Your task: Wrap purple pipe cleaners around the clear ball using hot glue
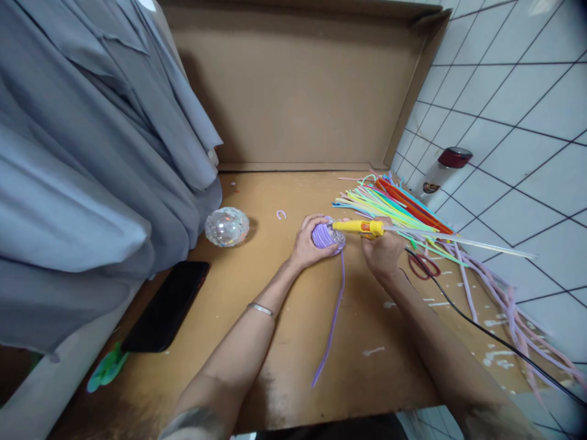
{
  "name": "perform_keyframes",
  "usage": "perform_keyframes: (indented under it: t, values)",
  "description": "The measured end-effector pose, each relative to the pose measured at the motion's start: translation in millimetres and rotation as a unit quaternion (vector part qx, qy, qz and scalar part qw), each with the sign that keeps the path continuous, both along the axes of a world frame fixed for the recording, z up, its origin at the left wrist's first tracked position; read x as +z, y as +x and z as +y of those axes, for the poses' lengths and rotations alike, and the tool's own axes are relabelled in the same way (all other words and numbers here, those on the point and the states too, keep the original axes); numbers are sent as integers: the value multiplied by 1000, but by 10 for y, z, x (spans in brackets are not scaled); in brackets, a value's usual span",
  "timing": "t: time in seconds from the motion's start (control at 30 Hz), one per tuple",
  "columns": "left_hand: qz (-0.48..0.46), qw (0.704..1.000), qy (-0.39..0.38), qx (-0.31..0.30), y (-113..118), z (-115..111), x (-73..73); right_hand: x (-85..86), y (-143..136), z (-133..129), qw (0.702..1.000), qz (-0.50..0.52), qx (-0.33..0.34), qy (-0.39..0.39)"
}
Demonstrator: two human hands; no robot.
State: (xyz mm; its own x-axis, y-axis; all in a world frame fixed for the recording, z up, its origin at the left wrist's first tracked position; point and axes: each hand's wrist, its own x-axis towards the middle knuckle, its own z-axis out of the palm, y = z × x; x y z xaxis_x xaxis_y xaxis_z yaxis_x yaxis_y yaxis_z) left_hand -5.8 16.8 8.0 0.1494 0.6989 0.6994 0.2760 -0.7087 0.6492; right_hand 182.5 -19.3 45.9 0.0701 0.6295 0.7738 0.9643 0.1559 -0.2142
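Note:
My left hand [306, 244] is wrapped round a rounded object covered in coiled purple pipe cleaner [323, 237]. From it a loose purple strand [337, 305] runs down over the table toward the front edge. In my right hand [384, 249] is a yellow glue gun [360, 227], its tip at the right upper side of the wrapped object. A long clear glue stick [486, 243] sticks out from the gun's back end to the right. Whether the tip touches the object I cannot tell.
Left on the table [275, 293] are a clear faceted ball [227, 227] and a black phone [167, 307]. Colourful pipe cleaners [394, 205], red-handled scissors [424, 267] and a black cord [477, 322] lie right. Behind stand a cardboard panel [298, 85] and a red-lidded bottle [438, 177].

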Motion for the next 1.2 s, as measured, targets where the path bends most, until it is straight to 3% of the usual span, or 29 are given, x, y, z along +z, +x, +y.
perform_keyframes:
  t: [0.37,0.7,1.2]
  values:
    - [-4,1000,-16,3,0,-4,14,-14,21,8,1000,-11,12,4]
    - [5,1000,-11,3,-3,-4,6,40,-8,-16,997,38,-14,-70]
    - [1,1000,-7,-1,1,-18,21,34,0,-14,997,30,-12,-68]
